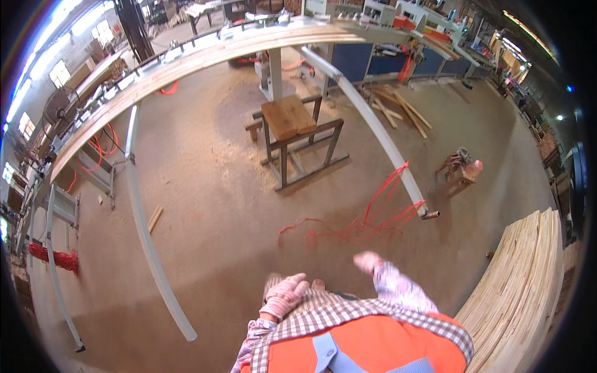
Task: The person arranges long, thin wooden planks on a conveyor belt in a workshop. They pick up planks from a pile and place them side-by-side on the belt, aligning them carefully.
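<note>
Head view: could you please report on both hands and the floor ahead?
Left hand by checkered apron; right hand held out, grip blurred; red strands on floor ahead.

The left hand (pixel 284 298), covered by a pink striped glove (pixel 290 290), is seen over a brown-and-white checked apron (pixel 326 308). The blurred right hand (pixel 368 262) is held out over the brown floor (pixel 205 248), where tangled red strips (pixel 354 234) are strewn. Long pale wooden boards (pixel 516 280) are stacked at right; a wooden-topped, metal-framed stand (pixel 288 118) is placed farther off.

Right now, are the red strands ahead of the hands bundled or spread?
Spread: the red strands trail loosely in several directions across the floor.
</note>
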`<action>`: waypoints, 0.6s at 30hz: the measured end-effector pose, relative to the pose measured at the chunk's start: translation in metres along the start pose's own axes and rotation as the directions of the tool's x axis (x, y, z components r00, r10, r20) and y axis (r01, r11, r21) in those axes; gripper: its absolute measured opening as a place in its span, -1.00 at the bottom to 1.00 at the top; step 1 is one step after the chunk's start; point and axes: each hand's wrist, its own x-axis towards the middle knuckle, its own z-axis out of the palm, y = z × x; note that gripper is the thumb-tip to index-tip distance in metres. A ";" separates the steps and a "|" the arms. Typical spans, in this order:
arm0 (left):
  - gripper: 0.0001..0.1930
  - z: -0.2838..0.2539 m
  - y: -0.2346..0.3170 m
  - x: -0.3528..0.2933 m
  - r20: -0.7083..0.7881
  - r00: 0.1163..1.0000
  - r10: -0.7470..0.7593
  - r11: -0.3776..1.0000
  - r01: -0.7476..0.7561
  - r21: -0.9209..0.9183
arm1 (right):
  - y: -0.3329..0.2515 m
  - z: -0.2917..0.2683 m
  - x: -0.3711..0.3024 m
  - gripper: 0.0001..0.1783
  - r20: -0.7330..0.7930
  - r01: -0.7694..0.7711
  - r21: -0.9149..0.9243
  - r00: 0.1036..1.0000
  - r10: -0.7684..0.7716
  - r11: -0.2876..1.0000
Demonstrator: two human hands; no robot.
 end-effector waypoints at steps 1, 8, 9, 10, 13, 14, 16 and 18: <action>-0.62 -0.005 0.001 -0.022 -0.035 0.996 0.082 0.991 -0.078 0.112 | -0.023 0.014 -0.006 -0.77 0.039 0.035 0.035 0.999 -0.037 0.999; -0.62 -0.066 -0.074 0.071 -0.068 0.997 -0.023 0.999 0.020 -0.039 | 0.015 -0.135 0.171 -0.50 0.043 -0.291 0.828 0.885 0.464 0.479; -0.66 -0.096 -0.075 0.089 -0.018 0.978 -0.206 0.961 0.199 -0.195 | 0.007 -0.136 0.193 -0.48 0.071 -0.303 0.825 0.893 0.444 0.478; -0.66 -0.116 -0.094 0.102 -0.060 0.975 -0.212 0.964 0.199 -0.178 | -0.009 -0.152 0.205 -0.51 0.062 -0.249 0.809 0.937 0.343 0.532; -0.55 -0.178 -0.141 0.152 -0.018 0.993 -0.114 0.993 0.114 0.038 | -0.034 -0.144 0.245 -0.67 0.066 -0.011 0.268 0.998 -0.007 0.963; -0.53 -0.196 -0.156 0.161 -0.079 0.957 -0.278 0.960 0.273 -0.066 | -0.073 -0.193 0.249 -0.66 0.305 -0.206 0.451 0.950 0.067 0.869; -0.43 -0.233 -0.173 0.173 -0.133 0.945 -0.300 0.953 0.291 -0.083 | -0.094 -0.243 0.243 -0.62 0.243 -0.142 0.625 0.970 -0.019 0.767; -0.42 -0.265 -0.182 0.186 -0.131 0.913 -0.385 0.919 0.367 -0.147 | -0.100 -0.260 0.264 -0.52 0.303 -0.307 0.813 0.949 0.091 0.494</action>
